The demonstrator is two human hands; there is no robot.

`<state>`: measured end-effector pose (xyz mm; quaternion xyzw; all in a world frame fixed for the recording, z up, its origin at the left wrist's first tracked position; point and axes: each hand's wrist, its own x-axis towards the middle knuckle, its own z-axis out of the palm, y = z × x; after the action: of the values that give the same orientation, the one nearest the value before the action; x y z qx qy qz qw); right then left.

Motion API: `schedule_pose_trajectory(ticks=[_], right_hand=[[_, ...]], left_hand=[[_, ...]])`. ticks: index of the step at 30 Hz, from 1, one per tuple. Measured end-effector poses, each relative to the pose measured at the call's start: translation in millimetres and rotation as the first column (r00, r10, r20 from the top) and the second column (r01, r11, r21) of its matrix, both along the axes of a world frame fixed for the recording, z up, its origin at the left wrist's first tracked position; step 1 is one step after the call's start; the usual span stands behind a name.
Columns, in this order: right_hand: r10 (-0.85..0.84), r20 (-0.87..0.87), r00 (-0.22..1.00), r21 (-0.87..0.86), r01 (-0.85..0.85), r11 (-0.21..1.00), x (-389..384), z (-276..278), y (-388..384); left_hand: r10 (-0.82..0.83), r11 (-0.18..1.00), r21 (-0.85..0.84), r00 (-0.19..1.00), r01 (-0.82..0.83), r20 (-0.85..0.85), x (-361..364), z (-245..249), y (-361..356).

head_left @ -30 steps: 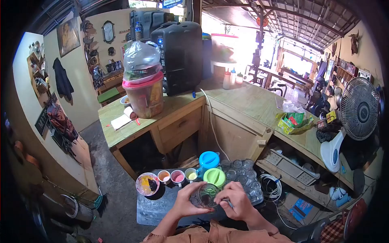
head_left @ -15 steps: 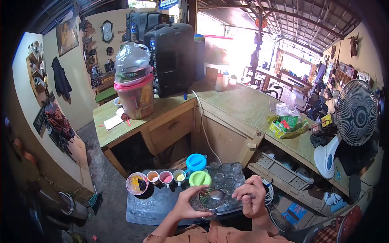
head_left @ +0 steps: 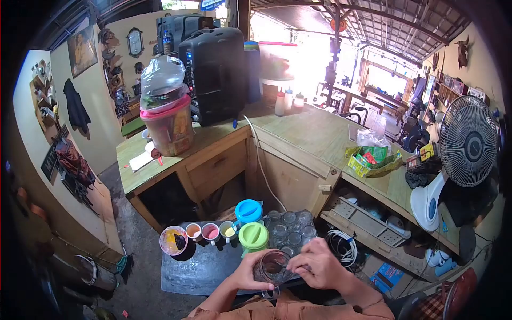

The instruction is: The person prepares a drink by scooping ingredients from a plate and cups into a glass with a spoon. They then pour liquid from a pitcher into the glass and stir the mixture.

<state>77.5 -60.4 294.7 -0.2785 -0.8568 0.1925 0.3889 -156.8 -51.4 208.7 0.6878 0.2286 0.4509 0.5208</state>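
1. The left hand (head_left: 247,273) is wrapped around the side of a clear glass mug (head_left: 273,273), thumb and fingers pressed to the wall; the mug's handle juts out toward the person.
2. The right hand (head_left: 318,265) is at the mug's rim, its fingers curled into a pinch on the spoon whose bowl showed over the mug half a second earlier; the spoon cannot be made out clearly now.
3. The mug is held up over the near edge of the dark bench (head_left: 194,277), its open mouth facing the camera.
4. Just beyond the mug is a container with a green lid (head_left: 253,234), and behind that one with a blue lid (head_left: 249,209).
5. Left of these, a row holds a yellow-filled cup (head_left: 229,230), a pink-filled cup (head_left: 210,232), an orange-filled cup (head_left: 193,231) and a bowl (head_left: 174,241) with yellow and dark contents.
6. Clear glasses (head_left: 289,228) cluster beyond the right hand, some partly hidden.
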Motion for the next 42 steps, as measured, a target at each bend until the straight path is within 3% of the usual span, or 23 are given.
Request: schedule_pose_trajectory(ticks=[3, 5, 7, 9, 11, 13, 15, 17, 18, 20, 23, 25, 27, 29, 30, 32, 33, 35, 39, 42], right_hand=[[-0.066, 0.0, 0.998, 0.123, 0.065, 0.99, 20, 28, -2], [-0.064, -0.037, 0.997, 0.208, 0.07, 0.976, 25, 35, -2], [-0.028, -0.013, 1.0, 0.143, 0.029, 0.989, 17, 18, 3], [0.115, 0.064, 0.991, 0.053, -0.119, 0.991, 11, 10, 8], [0.082, 0.136, 0.987, 0.11, -0.098, 0.989, 25, 32, 3], [-0.017, -0.024, 1.0, 0.111, 0.02, 0.994, 35, 46, -3], [-0.016, -0.011, 1.0, 0.119, 0.017, 0.993, 32, 43, -3], [0.148, 0.115, 0.982, 0.034, -0.152, 0.988, 17, 32, 3], [0.204, 0.121, 0.971, -0.057, -0.199, 0.978, 14, 27, 5], [0.183, 0.074, 0.98, -0.005, -0.183, 0.983, 22, 38, 3], [0.163, 0.007, 0.987, 0.063, -0.163, 0.985, 33, 55, -1], [0.24, -0.04, 0.97, 0.043, -0.239, 0.97, 23, 51, 0], [0.229, 0.027, 0.973, -0.028, -0.228, 0.973, 14, 33, 2], [0.182, 0.069, 0.981, -0.07, -0.177, 0.982, 13, 31, 3], [0.109, 0.01, 0.994, -0.049, -0.109, 0.993, 19, 45, -1], [0.044, -0.086, 0.995, 0.021, -0.043, 0.999, 33, 48, -4], [0.009, -0.113, 0.994, 0.043, -0.005, 0.999, 35, 51, -8], [0.033, -0.058, 0.998, 0.029, -0.032, 0.999, 18, 36, -4], [0.005, -0.029, 1.0, -0.055, -0.006, 0.998, 20, 28, -8], [-0.089, -0.206, 0.974, -0.012, 0.088, 0.996, 46, 38, -20]], left_hand=[[-0.094, 0.995, 0.017, 0.996, 0.094, 0.005, 2, -2, 3], [-0.223, 0.963, -0.135, 0.972, 0.231, 0.073, 3, 6, 3], [-0.268, 0.952, -0.124, 0.959, 0.279, 0.094, 7, 6, 8], [-0.314, 0.939, -0.108, 0.943, 0.325, 0.111, 9, 5, 12], [-0.376, 0.913, -0.123, 0.92, 0.388, 0.11, 11, 4, 15], [-0.396, 0.893, -0.165, 0.906, 0.418, 0.152, 8, -11, 16], [-0.412, 0.87, -0.206, 0.891, 0.447, 0.192, 5, -21, 18], [-0.496, 0.79, -0.277, 0.835, 0.547, 0.236, 5, -16, 23], [-0.498, 0.79, -0.275, 0.835, 0.548, 0.231, 6, -12, 24], [-0.533, 0.803, -0.179, 0.82, 0.568, 0.212, 8, -6, 23], [-0.548, 0.792, -0.192, 0.813, 0.58, 0.196, 7, -14, 23], [-0.526, 0.812, -0.177, 0.828, 0.557, 0.195, 8, -8, 21], [-0.504, 0.831, -0.158, 0.842, 0.533, 0.192, 9, 0, 21], [-0.55, 0.832, -0.062, 0.835, 0.551, 0.031, 9, 10, 25], [-0.548, 0.834, -0.058, 0.836, 0.549, 0.031, 8, 15, 23], [-0.379, 0.925, -0.013, 0.923, 0.379, -0.065, 4, 27, 17], [-0.379, 0.925, -0.014, 0.923, 0.379, -0.064, 3, 33, 16], [-0.242, 0.963, 0.083, 0.958, 0.256, -0.151, 2, 47, 12], [-0.101, 0.966, 0.199, 0.951, 0.164, -0.293, 5, 70, 3], [0.125, 0.921, 0.39, 0.952, -0.006, -0.281, 5, 73, 0]])
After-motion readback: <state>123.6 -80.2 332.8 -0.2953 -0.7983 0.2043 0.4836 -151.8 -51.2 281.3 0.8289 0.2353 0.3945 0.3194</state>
